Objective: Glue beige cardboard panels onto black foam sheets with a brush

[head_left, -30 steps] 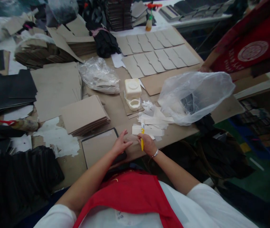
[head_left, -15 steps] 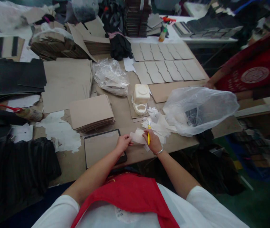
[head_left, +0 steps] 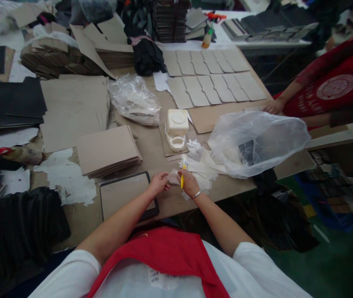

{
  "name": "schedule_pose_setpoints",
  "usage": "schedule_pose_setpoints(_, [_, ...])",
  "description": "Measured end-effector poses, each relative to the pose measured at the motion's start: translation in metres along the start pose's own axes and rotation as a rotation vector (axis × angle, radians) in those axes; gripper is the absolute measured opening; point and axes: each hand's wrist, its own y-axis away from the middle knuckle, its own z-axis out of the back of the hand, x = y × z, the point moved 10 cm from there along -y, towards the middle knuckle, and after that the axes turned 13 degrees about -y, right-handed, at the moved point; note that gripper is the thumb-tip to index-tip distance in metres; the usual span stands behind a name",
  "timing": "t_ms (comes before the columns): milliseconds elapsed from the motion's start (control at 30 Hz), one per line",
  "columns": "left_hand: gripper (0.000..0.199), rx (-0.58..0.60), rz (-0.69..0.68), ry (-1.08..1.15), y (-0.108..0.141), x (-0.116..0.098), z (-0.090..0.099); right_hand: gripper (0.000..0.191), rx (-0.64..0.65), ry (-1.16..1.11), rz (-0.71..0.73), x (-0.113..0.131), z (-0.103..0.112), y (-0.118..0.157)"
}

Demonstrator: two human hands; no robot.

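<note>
My left hand (head_left: 159,184) pinches the left edge of a small whitish slip (head_left: 173,178), which looks thin, like paper or film. On the slip's other side, my right hand (head_left: 190,184) is closed around a slim yellow tool (head_left: 182,181), its exact kind too small to make out. The right fingertips also touch the slip. Below and left of my left hand lies a black-rimmed tray or board (head_left: 126,194) with a grey-brown sheet in it. Loose white strips and scraps (head_left: 205,163) are heaped just beyond my right hand.
A cream plastic container (head_left: 177,124) stands ahead. Stacked cardboard (head_left: 109,149) is at left, a clear plastic bag (head_left: 260,142) at right. Cut grey panels (head_left: 201,89) lie in rows behind. A co-worker's hand (head_left: 274,106) rests near the bag. The table's front edge is close to me.
The slip, flat and wider in view before, now appears tilted or bent between my fingers. My hands are slightly closer together. The whole view has shifted a little.
</note>
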Motion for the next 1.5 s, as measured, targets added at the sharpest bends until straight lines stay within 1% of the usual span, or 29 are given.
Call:
schedule_pose_setpoints(100, [0.041, -0.041, 0.037, -0.007, -0.003, 0.01, 0.003, 0.021, 0.031, 0.081, -0.043, -0.009, -0.008, -0.002])
schedule_pose_setpoints(167, [0.048, -0.069, 0.059, -0.006, -0.004, 0.015, 0.005, 0.025, 0.037, 0.125, -0.051, -0.013, -0.009, -0.002])
schedule_pose_setpoints(233, [0.055, -0.088, 0.077, -0.006, -0.004, 0.018, 0.007, 0.026, 0.012, 0.145, -0.045, -0.014, -0.005, -0.001])
schedule_pose_setpoints(300, [0.057, -0.094, 0.077, -0.004, -0.002, 0.019, 0.009, 0.026, -0.053, 0.136, 0.001, -0.009, 0.003, 0.002])
schedule_pose_setpoints(367, [0.052, -0.08, 0.058, 0.007, 0.003, 0.017, 0.009, 0.024, -0.117, 0.086, 0.1, 0.005, 0.01, 0.007])
schedule_pose_setpoints(400, [0.046, -0.068, 0.045, 0.016, 0.006, 0.016, 0.009, 0.023, -0.125, 0.041, 0.164, 0.015, 0.01, 0.01])
schedule_pose_setpoints(467, [0.031, -0.048, 0.018, 0.042, 0.014, 0.013, 0.009, 0.023, -0.093, -0.071, 0.279, 0.034, 0.007, 0.016])
schedule_pose_setpoints(500, [0.024, -0.045, 0.008, 0.054, 0.02, 0.013, 0.01, 0.022, -0.068, -0.121, 0.311, 0.042, 0.004, 0.018])
schedule_pose_setpoints(533, [0.018, -0.049, -0.002, 0.069, 0.026, 0.013, 0.012, 0.021, -0.049, -0.159, 0.32, 0.048, 0.001, 0.019])
schedule_pose_setpoints(600, [0.01, -0.07, -0.028, 0.126, 0.039, 0.015, 0.022, 0.017, -0.028, -0.209, 0.283, 0.055, -0.004, 0.02])
schedule_pose_setpoints(667, [0.012, -0.108, -0.06, 0.206, 0.054, 0.02, 0.039, 0.017, -0.007, -0.25, 0.224, 0.058, -0.01, 0.021])
schedule_pose_setpoints(733, [0.021, -0.182, -0.071, 0.283, 0.069, 0.032, 0.065, 0.021, 0.026, -0.287, 0.185, 0.062, -0.017, 0.022])
schedule_pose_setpoints(833, [0.035, -0.381, -0.035, 0.365, 0.093, 0.062, 0.117, 0.025, 0.063, -0.281, 0.148, 0.069, -0.032, 0.02])
schedule_pose_setpoints(900, [0.04, -0.51, -0.005, 0.401, 0.107, 0.085, 0.15, 0.024, 0.063, -0.246, 0.123, 0.074, -0.044, 0.015])
schedule_pose_setpoints(933, [0.04, -0.567, 0.011, 0.379, 0.112, 0.095, 0.166, 0.024, 0.05, -0.23, 0.115, 0.076, -0.05, 0.011])
schedule_pose_setpoints(1000, [0.036, -0.664, 0.049, 0.262, 0.12, 0.112, 0.193, 0.025, 0.016, -0.215, 0.104, 0.083, -0.062, -0.001])
schedule_pose_setpoints(1100, [0.028, -0.768, 0.098, 0.069, 0.125, 0.128, 0.225, 0.028, -0.036, -0.228, 0.071, 0.092, -0.081, -0.021])
schedule_pose_setpoints(1167, [0.024, -0.817, 0.112, 0.005, 0.124, 0.134, 0.242, 0.029, -0.061, -0.227, 0.042, 0.094, -0.094, -0.033])
schedule_pose_setpoints(1267, [0.017, -0.876, 0.124, -0.105, 0.121, 0.135, 0.261, 0.029, -0.09, -0.207, 0.029, 0.096, -0.109, -0.045])
schedule_pose_setpoints(1367, [0.016, -0.883, 0.147, -0.188, 0.115, 0.135, 0.27, 0.029, -0.095, -0.181, 0.012, 0.094, -0.12, -0.05])
schedule_pose_setpoints(1500, [0.017, -0.867, 0.187, -0.242, 0.108, 0.14, 0.276, 0.032, -0.078, -0.15, -0.019, 0.092, -0.126, -0.051])
